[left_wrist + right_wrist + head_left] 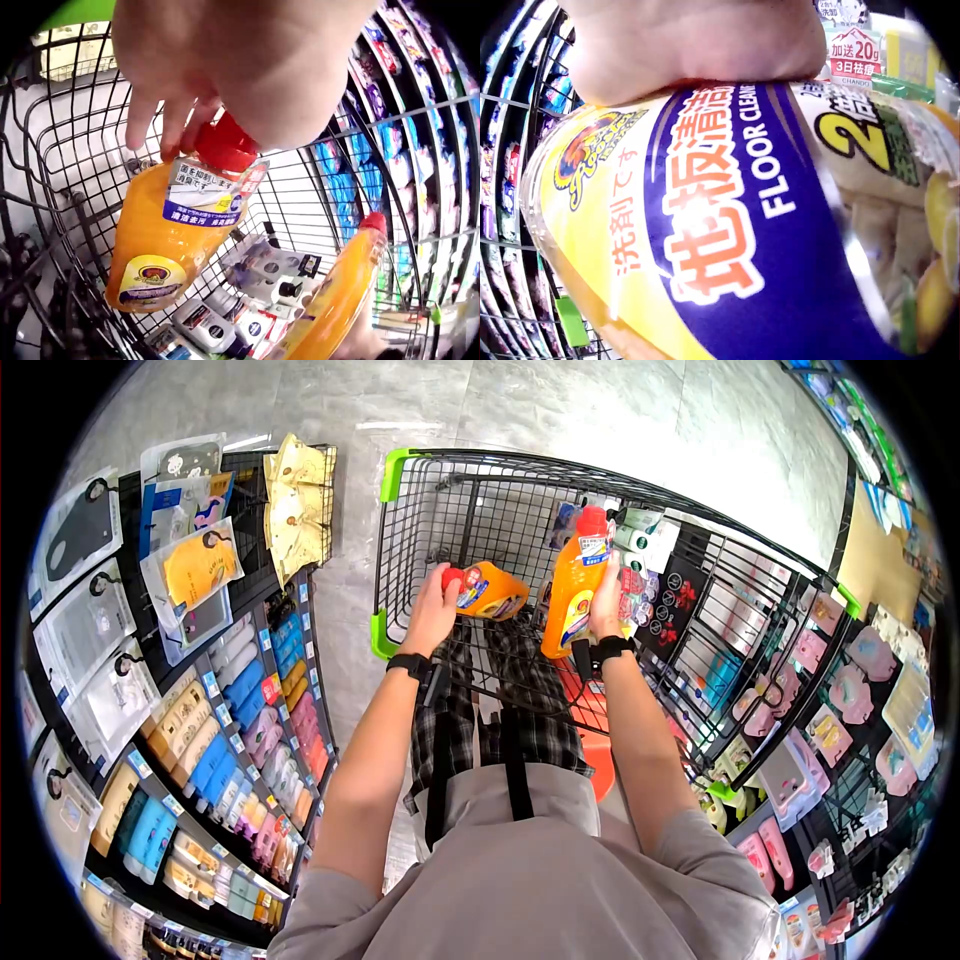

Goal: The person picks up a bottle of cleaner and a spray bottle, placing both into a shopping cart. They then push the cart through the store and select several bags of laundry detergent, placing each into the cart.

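Observation:
My left hand (434, 612) grips the red cap (225, 144) of an orange floor cleaner bottle (497, 592), which hangs tilted inside the wire shopping cart (420, 500). A cartoon rooster logo shows low on this bottle in the left wrist view. On the right, my right hand (606, 600) holds a second orange floor cleaner bottle (575, 595) by its side, its red cap pointing away from me. That bottle's blue and yellow label (757, 195), reading "FLOOR CLEANER", fills most of the right wrist view. The palm hides part of its upper edge there.
Several packaged goods, among them white bottles (202, 326), lie in the cart below the hands. A shelf of wrapped packs (220, 750) runs along the left, with hanging pouches (200, 570) above. More hanging goods (850, 690) line the right. Grey floor (500, 400) stretches ahead.

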Demonstrator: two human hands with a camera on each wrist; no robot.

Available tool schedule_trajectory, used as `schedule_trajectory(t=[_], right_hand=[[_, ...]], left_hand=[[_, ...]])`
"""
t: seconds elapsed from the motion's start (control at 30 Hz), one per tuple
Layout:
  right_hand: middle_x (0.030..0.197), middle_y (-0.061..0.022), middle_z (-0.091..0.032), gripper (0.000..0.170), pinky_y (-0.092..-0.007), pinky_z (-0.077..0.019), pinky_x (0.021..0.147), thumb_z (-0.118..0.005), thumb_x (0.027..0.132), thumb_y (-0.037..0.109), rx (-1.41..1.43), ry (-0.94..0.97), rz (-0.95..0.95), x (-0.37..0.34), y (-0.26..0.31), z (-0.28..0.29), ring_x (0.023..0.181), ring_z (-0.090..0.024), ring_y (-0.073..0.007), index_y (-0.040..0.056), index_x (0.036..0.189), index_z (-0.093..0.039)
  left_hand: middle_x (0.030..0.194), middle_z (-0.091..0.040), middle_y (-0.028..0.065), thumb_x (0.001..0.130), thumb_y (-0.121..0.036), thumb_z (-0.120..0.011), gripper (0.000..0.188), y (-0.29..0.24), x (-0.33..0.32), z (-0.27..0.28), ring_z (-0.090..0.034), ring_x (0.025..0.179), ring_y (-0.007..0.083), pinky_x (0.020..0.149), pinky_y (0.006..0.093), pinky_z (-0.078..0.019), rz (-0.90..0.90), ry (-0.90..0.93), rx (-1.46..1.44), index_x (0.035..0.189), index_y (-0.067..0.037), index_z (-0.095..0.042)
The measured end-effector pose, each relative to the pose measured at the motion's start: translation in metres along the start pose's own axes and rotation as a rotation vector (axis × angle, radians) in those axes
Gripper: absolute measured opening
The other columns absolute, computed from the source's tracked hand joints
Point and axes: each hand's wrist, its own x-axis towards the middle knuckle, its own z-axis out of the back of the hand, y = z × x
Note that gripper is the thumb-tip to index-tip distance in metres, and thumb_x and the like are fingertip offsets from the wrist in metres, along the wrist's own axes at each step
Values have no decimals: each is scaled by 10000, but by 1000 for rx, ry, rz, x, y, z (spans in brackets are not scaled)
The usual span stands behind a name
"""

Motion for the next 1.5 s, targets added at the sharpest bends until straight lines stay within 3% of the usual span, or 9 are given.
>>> schedule_trajectory(t=[0.2,0.5,0.6,0.67,0.7,0.87,1.0,1.1,1.5], right_hand=[[996,-130,-667,707,-316,-451,824,-366,941,586,102,4,-78,-16,16,-3,898,-613,-200,-58,1072,-627],[892,-173,-681,776,-337,-454,826,-429,872,662,-402,36,8,-16,12,-9,874,-634,-257,-70,971,-667],[942,-239,-671,812,-367,-455,871,-460,798,730,-630,79,-38,-23,24,-34,961,-643,-329,-19,1022,-681],[972,-251,-664,827,-380,-452,894,-436,784,758,-736,68,-27,-22,24,-51,998,-630,-353,15,1048,-684],[1008,-254,-657,838,-392,-447,913,-419,772,779,-739,148,-22,-18,22,-55,1036,-612,-367,43,1074,-682],[999,-232,-667,930,-392,-477,889,-405,728,825,-926,192,38,-22,27,-96,1010,-630,-348,32,1149,-645],[976,-180,-672,868,-394,-500,809,-425,727,826,-1084,301,135,-20,17,-121,958,-642,-321,35,980,-678],[852,-126,-652,731,-417,-472,764,-500,742,752,-1073,225,644,-14,-4,-138,864,-635,-284,57,915,-649],[863,-106,-632,552,-407,-376,865,-559,797,617,-1000,199,915,21,-40,-164,921,-576,-271,87,912,-665]], left_hand=[[1169,-559,130,987,-318,-421,365,51,6,-15,-607,996,224,817,361,-515,447,258,-286,1260,-77,-433],[1080,-529,21,958,-366,-464,318,106,10,-45,-525,915,202,833,464,-458,876,-130,-756,1232,-209,-426],[1223,-508,50,935,-379,-478,400,132,22,-34,-452,1127,212,913,438,-408,860,-79,-693,1273,-167,-453],[1252,-509,53,937,-396,-474,432,181,23,-45,-455,1133,215,924,425,-400,469,118,-306,1291,-148,-458],[1249,-515,78,934,-457,-488,508,70,29,-13,-454,1165,222,946,424,-399,808,74,-586,1304,-110,-457],[1280,-492,149,909,-531,-523,656,6,35,-2,-478,1181,225,971,407,-416,536,288,-956,1309,-22,-421],[1163,-549,53,936,-389,-558,442,6,36,-16,-517,1104,186,959,396,-428,562,199,-939,1251,-99,-446],[1190,-500,51,928,-397,-571,446,27,41,-20,-492,1120,205,930,385,-434,646,148,-1022,1287,-172,-431],[1177,-542,142,912,-423,-588,492,82,61,-27,-527,1140,285,990,428,-441,774,136,-1165,1223,-79,-426]])
